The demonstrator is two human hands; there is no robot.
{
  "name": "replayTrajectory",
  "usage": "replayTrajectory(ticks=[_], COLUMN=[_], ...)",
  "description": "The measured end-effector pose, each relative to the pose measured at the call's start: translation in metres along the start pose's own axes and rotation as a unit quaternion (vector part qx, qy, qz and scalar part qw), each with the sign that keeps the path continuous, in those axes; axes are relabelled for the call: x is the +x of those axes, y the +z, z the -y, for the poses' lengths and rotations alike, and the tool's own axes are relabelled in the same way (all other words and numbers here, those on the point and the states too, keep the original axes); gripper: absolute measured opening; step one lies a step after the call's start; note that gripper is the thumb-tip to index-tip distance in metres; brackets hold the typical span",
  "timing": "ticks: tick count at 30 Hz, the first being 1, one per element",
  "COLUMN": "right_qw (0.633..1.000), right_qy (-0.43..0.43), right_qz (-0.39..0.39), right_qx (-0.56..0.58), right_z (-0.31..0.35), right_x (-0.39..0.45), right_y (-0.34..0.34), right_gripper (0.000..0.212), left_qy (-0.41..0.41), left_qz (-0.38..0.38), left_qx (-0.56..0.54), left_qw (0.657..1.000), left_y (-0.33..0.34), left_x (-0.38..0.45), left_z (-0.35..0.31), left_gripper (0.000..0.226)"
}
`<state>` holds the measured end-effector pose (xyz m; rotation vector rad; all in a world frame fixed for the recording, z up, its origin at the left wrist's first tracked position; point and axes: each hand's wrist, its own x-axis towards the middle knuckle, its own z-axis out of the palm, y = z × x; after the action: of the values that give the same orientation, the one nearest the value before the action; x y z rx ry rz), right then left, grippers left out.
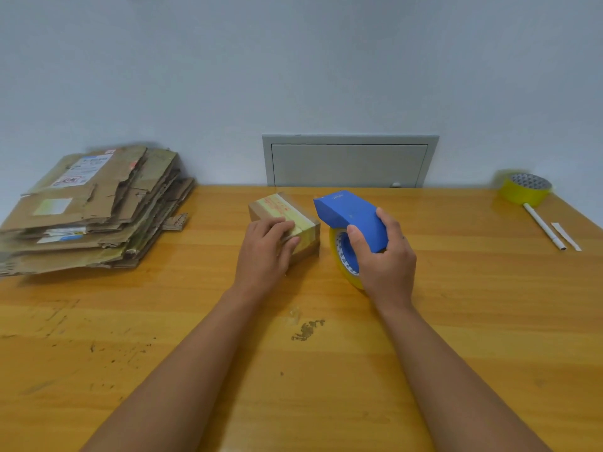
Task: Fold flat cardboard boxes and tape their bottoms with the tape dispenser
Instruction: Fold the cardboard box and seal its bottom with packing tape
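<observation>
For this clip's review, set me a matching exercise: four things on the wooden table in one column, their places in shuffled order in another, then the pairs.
Things:
1. Stack of flattened brown cardboard boxes
2. Small folded cardboard box
3. Blue tape dispenser
4. Spare yellow tape roll

Places:
A. Gripped by the right hand
B. Far right corner
C. Far left
D. Under the left hand

Pairs: 1-C, 2-D, 3-A, 4-B

Small taped cardboard box (284,220) just left of blue tape dispenser (350,220), mid-table.
</observation>
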<state>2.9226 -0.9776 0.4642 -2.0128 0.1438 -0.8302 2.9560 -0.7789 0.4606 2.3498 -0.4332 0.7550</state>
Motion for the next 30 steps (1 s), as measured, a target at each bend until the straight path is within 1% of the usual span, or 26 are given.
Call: replayTrajectory(ticks=[3,7,10,14,16,18,23,25,28,30], right_qw=[1.0,1.0,1.0,1.0,1.0,1.0,1.0,1.0,1.0,1.0], right_qy=[0.001,0.0,-0.005,-0.011,-0.009,-0.005,-0.002,-0.003,-0.007,-0.008], right_qz=[0.0,0.0,-0.001,-0.004,-0.003,-0.003,-0.012,-0.013,-0.012,-0.01], right_qx=[0.002,0.003,0.003,0.007,0.009,0.012,0.02,0.021,0.019,0.016], right_z=[0.001,-0.001,-0.001,0.0,0.0,0.0,0.001,0.0,-0.001,-0.002], right_x=[-0.001,-0.001,-0.001,-0.001,-0.001,-0.001,-0.002,-0.002,-0.002,-0.001], right_y=[-0.001,0.0,0.0,0.0,0.0,0.001,0.001,0.001,0.001,0.001], right_gripper=[0.069,0.06,0.059,0.062,0.064,0.064,0.064,0.064,0.063,0.06], left_qy=[-0.002,0.026,0.018,0.048,0.065,0.066,0.043,0.031,0.035,0.032], left_qz=[0.013,0.02,0.019,0.082,0.102,0.088,0.001,0.0,0.021,0.011], left_qx=[-0.005,0.001,0.009,0.03,0.047,0.058,0.076,0.091,0.105,0.095], left_qw=[1.0,0.999,1.0,0.995,0.992,0.992,0.996,0.995,0.994,0.995], left_y=[0.0,-0.005,-0.005,-0.012,-0.016,-0.019,-0.014,-0.011,-0.01,-0.011], left_x=[-0.001,-0.003,-0.002,0.002,0.004,0.005,0.008,0.009,0.011,0.011], left_z=[0.001,0.008,0.005,0.013,0.019,0.019,0.012,0.012,0.016,0.017], left_gripper=[0.032,0.033,0.036,0.047,0.048,0.047,0.041,0.042,0.05,0.048])
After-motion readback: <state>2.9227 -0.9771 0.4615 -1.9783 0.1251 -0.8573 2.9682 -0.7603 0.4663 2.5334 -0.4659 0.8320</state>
